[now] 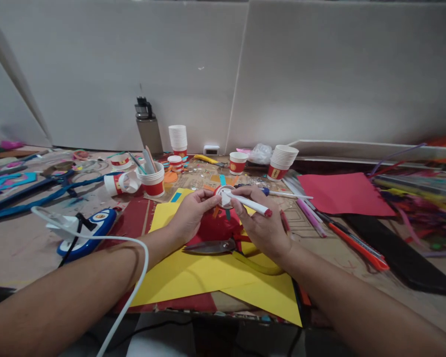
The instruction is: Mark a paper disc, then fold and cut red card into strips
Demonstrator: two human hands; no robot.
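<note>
Between thumb and fingers, my left hand (189, 214) pinches a cut-down paper cup (226, 197), its white round base facing me. Orange and teal strips stick out around its rim. A white marker (254, 205) with a red end lies in the grip of my right hand (265, 223), its tip end at the cup's white base; the tip itself is too small to make out. Below both hands, scissors (210, 247) with yellow handles lie across yellow paper sheets (178, 277) and a red piece of paper (212, 227).
Behind stand a cup of pens (152, 186), stacked paper cups (282, 161) and a dark bottle (148, 131). A blue-and-white power strip (91, 233) with a white cable lies left. Red paper (345, 193), an orange cutter (359, 245) and a black strip (401, 255) lie right.
</note>
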